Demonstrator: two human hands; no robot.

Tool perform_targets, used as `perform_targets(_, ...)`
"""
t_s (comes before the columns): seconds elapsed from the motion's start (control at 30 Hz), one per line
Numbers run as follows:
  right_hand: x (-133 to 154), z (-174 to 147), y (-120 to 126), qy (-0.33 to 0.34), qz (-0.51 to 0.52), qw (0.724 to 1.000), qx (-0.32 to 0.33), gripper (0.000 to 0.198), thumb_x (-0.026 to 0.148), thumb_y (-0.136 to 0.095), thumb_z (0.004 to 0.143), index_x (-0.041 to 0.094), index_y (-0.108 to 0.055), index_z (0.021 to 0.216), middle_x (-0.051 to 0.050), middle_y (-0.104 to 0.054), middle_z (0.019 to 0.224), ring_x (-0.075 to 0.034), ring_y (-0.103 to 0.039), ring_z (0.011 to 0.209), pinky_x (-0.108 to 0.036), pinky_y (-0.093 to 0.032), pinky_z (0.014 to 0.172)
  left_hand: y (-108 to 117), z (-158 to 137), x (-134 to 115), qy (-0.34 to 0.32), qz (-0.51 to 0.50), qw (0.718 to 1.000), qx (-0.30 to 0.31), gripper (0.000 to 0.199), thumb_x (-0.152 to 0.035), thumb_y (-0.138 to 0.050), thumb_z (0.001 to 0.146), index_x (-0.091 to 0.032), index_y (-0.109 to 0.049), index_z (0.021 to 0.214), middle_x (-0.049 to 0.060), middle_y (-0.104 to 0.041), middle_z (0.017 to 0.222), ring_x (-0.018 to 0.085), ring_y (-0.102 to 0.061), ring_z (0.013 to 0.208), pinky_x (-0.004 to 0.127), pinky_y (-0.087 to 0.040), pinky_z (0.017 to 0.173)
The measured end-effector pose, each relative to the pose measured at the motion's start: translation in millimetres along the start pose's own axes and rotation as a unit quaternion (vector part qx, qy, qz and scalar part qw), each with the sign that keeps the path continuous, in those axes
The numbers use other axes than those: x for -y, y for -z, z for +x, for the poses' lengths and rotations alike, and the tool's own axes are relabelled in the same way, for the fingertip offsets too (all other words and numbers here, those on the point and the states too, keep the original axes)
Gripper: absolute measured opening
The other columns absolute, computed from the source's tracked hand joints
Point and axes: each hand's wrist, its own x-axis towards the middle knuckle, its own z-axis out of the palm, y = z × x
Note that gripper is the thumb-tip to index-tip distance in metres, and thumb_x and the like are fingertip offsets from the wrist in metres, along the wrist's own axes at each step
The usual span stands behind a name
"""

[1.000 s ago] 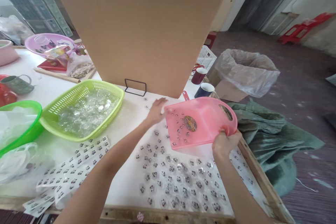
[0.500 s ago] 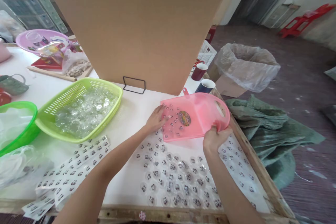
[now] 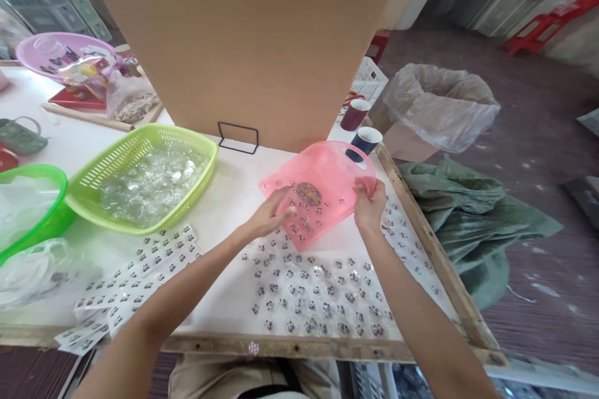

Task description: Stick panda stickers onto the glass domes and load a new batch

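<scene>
A pink translucent plastic scoop [image 3: 327, 168] is tilted above the white table, its cut-out handle at the far right. My right hand [image 3: 370, 202] grips its right rim beside that handle. Fingers apart, my left hand [image 3: 271, 215] rests against the scoop's left part. Small panda prints show in the scoop area; whether they lie inside or show through it I cannot tell. In front of it, many clear round pieces with panda prints [image 3: 322, 296] are spread on the table. Panda sticker sheets [image 3: 135, 274] lie left, and another sheet [image 3: 412, 243] lies right, partly behind my right forearm.
A yellow-green basket [image 3: 171, 224] of clear round pieces stands left, beside a green basin [image 3: 58, 199]. A large cardboard sheet [image 3: 253, 37] stands upright behind, with a black wire stand [image 3: 239, 148] before it. Two mugs, maroon [image 3: 354, 115] and dark blue [image 3: 366, 139], stand near the wooden edge [image 3: 421, 237].
The scoop has shifted left and turned, its open end now tilted toward me. Both hands have moved left with it. The view has tipped slightly downward.
</scene>
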Motion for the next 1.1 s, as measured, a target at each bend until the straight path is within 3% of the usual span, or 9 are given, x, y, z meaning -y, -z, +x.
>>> perform_targets(0.1,2,13,-8,0.019,0.045,0.997,0.054,0.038,0.049,-0.062,0.079,0.017,-0.054,0.099,-0.004,-0.064,0.090,-0.016,-0.059,0.077,-0.034,-0.049,0.078,26,-53,13,0.026,0.109,0.994,-0.011,0.073,-0.063,-0.039,0.095,-0.023,-0.024,0.155,0.008,-0.031,0.160,0.028,-0.023,0.149,0.050,-0.014,0.123)
perform_targets(0.17,4,20,-17,0.023,0.076,0.991,0.110,0.041,0.052,-0.064,0.078,0.018,-0.054,0.100,-0.005,-0.066,0.092,-0.017,-0.061,0.079,-0.035,-0.050,0.080,32,-88,17,0.046,0.156,0.987,0.009,0.083,-0.066,-0.043,0.092,-0.022,-0.015,0.157,0.011,-0.024,0.162,0.029,-0.018,0.150,0.050,-0.018,0.122)
perform_targets(0.37,16,29,-56,0.040,0.090,0.964,0.248,0.043,0.056,-0.067,0.077,0.022,-0.055,0.099,-0.004,-0.070,0.091,-0.020,-0.065,0.085,-0.040,-0.052,0.083,5,-152,4,0.018,0.235,0.969,0.078,0.129,-0.083,-0.056,0.070,-0.014,0.008,0.157,0.022,-0.009,0.163,0.037,-0.010,0.150,0.056,-0.015,0.121)
perform_targets(0.53,27,15,-87,0.072,0.070,0.942,0.319,0.036,0.045,-0.064,0.082,0.022,-0.057,0.108,-0.004,-0.070,0.093,-0.021,-0.066,0.088,-0.044,-0.051,0.088,-18,-165,-4,0.015,0.254,0.963,0.085,0.133,-0.087,-0.054,0.065,-0.009,0.001,0.157,0.026,-0.009,0.162,0.040,-0.007,0.150,0.057,-0.020,0.119)
perform_targets(0.67,34,3,-112,0.095,0.045,0.928,0.358,0.031,0.041,-0.059,0.086,0.022,-0.059,0.112,-0.004,-0.070,0.096,-0.021,-0.067,0.089,-0.045,-0.048,0.093,-35,-151,-6,0.012,0.258,0.964,0.068,0.115,-0.079,-0.051,0.077,-0.009,-0.007,0.157,0.024,-0.014,0.162,0.037,-0.007,0.150,0.055,-0.018,0.120)
perform_targets(0.77,45,1,-117,0.141,0.018,0.927,0.346,0.038,0.046,-0.054,0.089,0.023,-0.058,0.119,-0.008,-0.067,0.117,-0.024,-0.063,0.106,-0.046,-0.045,0.099,-43,-134,-12,0.018,0.252,0.967,0.039,0.104,-0.070,-0.049,0.086,-0.011,-0.003,0.157,0.023,-0.016,0.162,0.035,-0.008,0.151,0.056,-0.014,0.121)
perform_targets(0.87,51,-4,-80,0.200,-0.036,0.923,0.327,0.056,0.055,-0.055,0.088,0.024,-0.050,0.134,-0.012,-0.054,0.139,-0.028,-0.052,0.125,-0.050,-0.038,0.107,-32,-134,-19,0.019,0.239,0.970,0.024,0.106,-0.070,-0.050,0.086,-0.015,0.007,0.157,0.020,-0.013,0.163,0.035,-0.007,0.151,0.058,-0.011,0.121)
perform_targets(0.97,41,-23,6,0.206,-0.132,0.900,0.360,0.079,0.064,-0.066,0.076,0.025,-0.044,0.142,-0.012,-0.042,0.151,-0.032,-0.038,0.138,-0.054,-0.028,0.113,-6,-160,-20,-0.002,0.231,0.971,0.057,0.117,-0.076,-0.055,0.078,-0.021,0.010,0.158,0.016,-0.007,0.165,0.037,-0.005,0.151,0.058,-0.013,0.121)
perform_targets(1.1,12,-73,125,0.127,-0.262,0.860,0.419,0.092,0.074,-0.074,0.058,0.027,-0.053,0.134,-0.012,-0.044,0.150,-0.038,-0.030,0.142,-0.059,-0.022,0.113,12,-192,-14,-0.003,0.252,0.963,0.100,0.118,-0.079,-0.055,0.074,-0.021,0.005,0.158,0.016,-0.005,0.164,0.038,-0.008,0.150,0.059,-0.014,0.120)
